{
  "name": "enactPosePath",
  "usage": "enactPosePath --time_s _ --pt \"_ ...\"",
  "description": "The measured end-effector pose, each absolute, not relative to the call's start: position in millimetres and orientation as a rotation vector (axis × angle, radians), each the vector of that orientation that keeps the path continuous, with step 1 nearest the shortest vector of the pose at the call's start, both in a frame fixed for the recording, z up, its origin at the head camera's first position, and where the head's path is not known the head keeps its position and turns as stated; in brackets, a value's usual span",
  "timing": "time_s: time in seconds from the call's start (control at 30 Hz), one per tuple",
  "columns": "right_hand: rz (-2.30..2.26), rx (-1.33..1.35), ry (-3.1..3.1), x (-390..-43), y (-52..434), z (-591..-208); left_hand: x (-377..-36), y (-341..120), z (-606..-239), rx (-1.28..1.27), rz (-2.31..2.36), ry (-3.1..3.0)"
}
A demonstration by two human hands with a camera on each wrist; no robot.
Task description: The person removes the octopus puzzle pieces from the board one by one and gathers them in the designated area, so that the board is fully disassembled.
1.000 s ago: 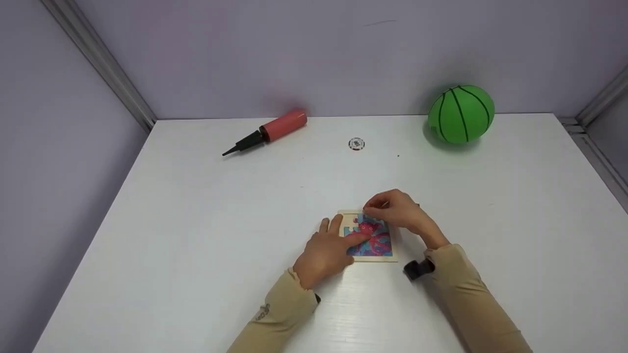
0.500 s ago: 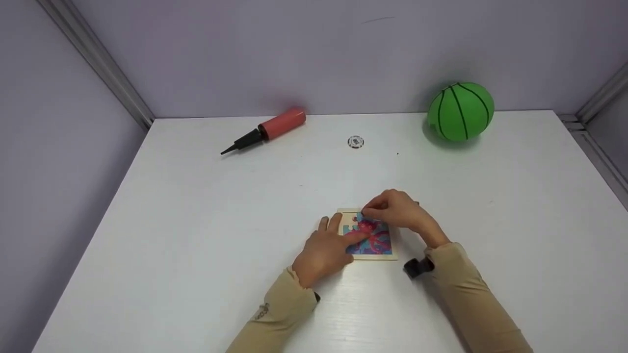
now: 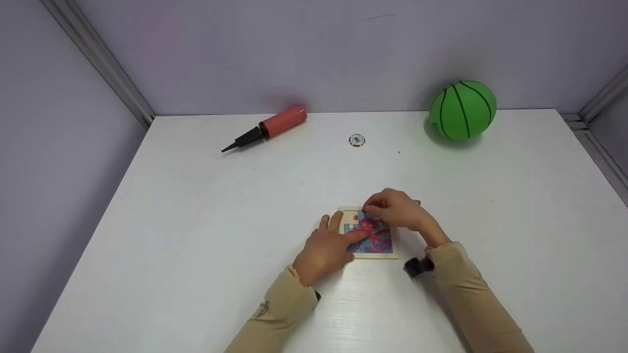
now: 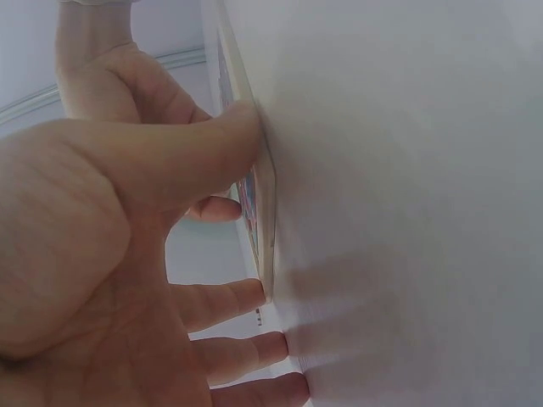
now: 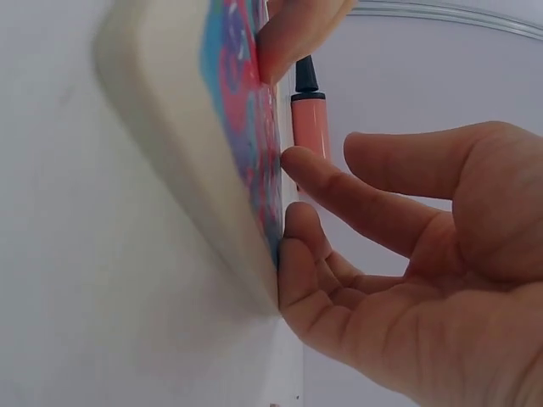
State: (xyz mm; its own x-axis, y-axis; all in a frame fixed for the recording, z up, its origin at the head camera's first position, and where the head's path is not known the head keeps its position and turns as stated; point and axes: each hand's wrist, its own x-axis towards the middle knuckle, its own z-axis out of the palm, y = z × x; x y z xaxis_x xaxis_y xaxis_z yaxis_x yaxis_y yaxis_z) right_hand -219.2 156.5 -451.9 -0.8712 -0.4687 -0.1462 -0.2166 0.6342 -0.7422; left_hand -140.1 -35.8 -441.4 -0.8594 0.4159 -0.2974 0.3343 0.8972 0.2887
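Note:
A small wooden jigsaw puzzle with a pink octopus on blue lies flat on the table. Bare wood shows in its upper left corner. My left hand rests on it with fairly straight fingers: the index lies across the picture and the thumb is at the front edge. Two of its fingertips reach the table beyond the frame. My right hand is over the upper right part. In the right wrist view its index fingertip touches the picture, the thumb stands apart, and the other fingers bend against the frame.
A red and black hand pump lies at the back left of the white table. A round chip is at the back middle, and a green ball at the back right. Something small and reddish shows behind my right hand.
The head view has shifted slightly. Both hands stay almost in place on the puzzle; the right fingertips make only a slight movement at its upper part.

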Motion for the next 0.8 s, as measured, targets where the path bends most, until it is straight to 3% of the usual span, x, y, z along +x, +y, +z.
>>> enactPosePath --time_s 0.8 --pt "-1.352 -0.522 2.379 -216.4 154.7 -448.0 -141.1 -36.8 -440.4 0.561 0.332 2.679"
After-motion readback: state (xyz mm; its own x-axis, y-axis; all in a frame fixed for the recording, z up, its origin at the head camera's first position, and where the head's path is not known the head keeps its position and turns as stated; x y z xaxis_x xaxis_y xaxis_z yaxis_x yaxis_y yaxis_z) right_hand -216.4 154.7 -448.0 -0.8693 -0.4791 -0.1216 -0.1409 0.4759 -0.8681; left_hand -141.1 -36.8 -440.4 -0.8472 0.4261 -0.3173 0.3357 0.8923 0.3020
